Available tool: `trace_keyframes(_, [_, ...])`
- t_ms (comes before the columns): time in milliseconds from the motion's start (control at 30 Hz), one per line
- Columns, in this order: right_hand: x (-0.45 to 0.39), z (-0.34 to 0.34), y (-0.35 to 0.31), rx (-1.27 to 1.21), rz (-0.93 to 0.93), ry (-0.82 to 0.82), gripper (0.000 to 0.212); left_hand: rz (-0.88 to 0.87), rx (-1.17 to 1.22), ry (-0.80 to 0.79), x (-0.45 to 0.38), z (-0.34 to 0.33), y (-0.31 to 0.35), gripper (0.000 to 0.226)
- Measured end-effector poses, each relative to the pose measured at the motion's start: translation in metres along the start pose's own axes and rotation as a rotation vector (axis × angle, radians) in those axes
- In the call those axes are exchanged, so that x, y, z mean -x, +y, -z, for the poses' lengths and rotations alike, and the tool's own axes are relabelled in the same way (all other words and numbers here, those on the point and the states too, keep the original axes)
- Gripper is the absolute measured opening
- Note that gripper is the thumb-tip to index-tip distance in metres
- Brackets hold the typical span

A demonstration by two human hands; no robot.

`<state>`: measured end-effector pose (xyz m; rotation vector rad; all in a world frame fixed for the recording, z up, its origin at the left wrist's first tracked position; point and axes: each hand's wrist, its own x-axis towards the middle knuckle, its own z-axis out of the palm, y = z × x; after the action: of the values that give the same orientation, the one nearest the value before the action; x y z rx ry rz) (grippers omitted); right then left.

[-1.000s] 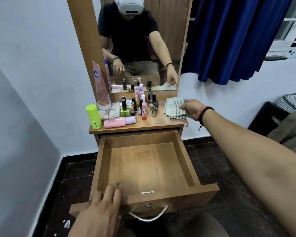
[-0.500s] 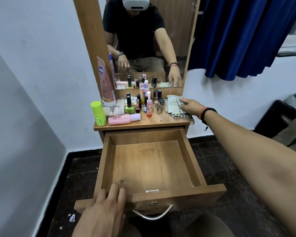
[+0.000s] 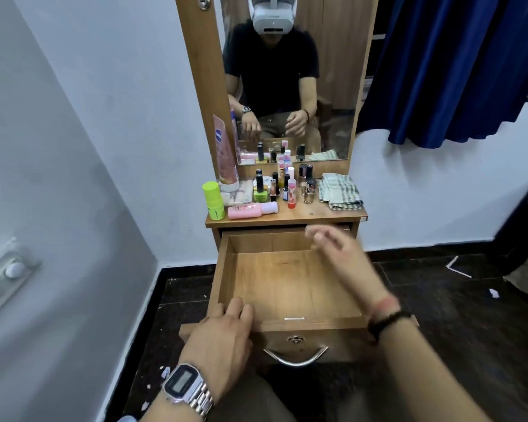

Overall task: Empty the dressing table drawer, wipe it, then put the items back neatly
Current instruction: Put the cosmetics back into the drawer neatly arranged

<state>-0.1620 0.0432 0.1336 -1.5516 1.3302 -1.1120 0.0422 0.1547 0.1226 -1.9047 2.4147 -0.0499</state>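
We see the pulled-out brown wooden drawer (image 3: 290,284) in the middle of the frame, its bare floor lit and holding only a small white scrap near the front wall. A curved silver metal handle (image 3: 296,356) hangs on its front panel under a round lock.

Our left hand (image 3: 223,333), with a silver digital wristwatch (image 3: 185,383) on the wrist, rests on the front left edge of the drawer, fingers laid straight over the rim; its grip is open and holds nothing. Our right hand (image 3: 339,254) hangs above the right side of the drawer, motion-blurred, fingers loosely spread with nothing in them, so its grip is open too. A black bead bracelet (image 3: 386,319) sits on that wrist.

Above the drawer, in the upper middle of the frame, the wooden counter (image 3: 311,213) carries the emptied items: a lime-green cylindrical bottle (image 3: 212,201) at the left edge, a pink bottle with a lilac cap (image 3: 252,210) lying on its side just beside it, a tall pink tube (image 3: 224,156) leaning against the mirror frame, and a cluster of small nail-polish bottles (image 3: 287,185) standing upright in the centre. A folded checked grey-and-white cloth (image 3: 340,190) lies at the right end of the counter, apart from both hands.
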Motion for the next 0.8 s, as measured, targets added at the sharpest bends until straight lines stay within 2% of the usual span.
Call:
trace_keyframes(100, [0.044, -0.032, 0.016, 0.200, 0.006, -0.129, 0.020, 0.015, 0.032, 0.010, 0.004, 0.002, -0.002, 0.029])
trace_keyframes(233, [0.067, -0.043, 0.025, 0.588, 0.100, -0.058, 0.020, 0.027, 0.073, 0.015, 0.006, 0.002, -0.004, 0.027])
trace_keyframes(300, [0.070, -0.041, 0.026, 0.596, 0.138, -0.059, 0.019, 0.029, 0.135, 0.019, 0.002, 0.006, -0.012, 0.020])
trace_keyframes(367, [0.069, -0.033, 0.027, 0.571, 0.138, -0.076, 0.020, 0.041, 0.196, 0.096, -0.011, 0.016, -0.022, 0.021])
trace_keyframes(433, [0.066, -0.026, 0.029, 0.556, 0.116, -0.111, 0.021, 0.080, 0.265, 0.234, -0.036, 0.032, -0.034, 0.024])
trace_keyframes(567, [0.060, -0.023, 0.027, 0.553, 0.081, -0.230, 0.023, 0.192, 0.467, 0.522, -0.108, 0.080, -0.059, 0.016])
trace_keyframes(700, [0.054, -0.018, 0.025, 0.540, 0.054, -0.332, 0.029, 0.360, 0.536, 0.682, -0.187, 0.125, -0.083, 0.028])
trace_keyframes(800, [0.052, -0.016, 0.025, 0.508, 0.053, -0.358, 0.034, 0.515, 0.515, 0.675, -0.235, 0.151, -0.101, 0.043])
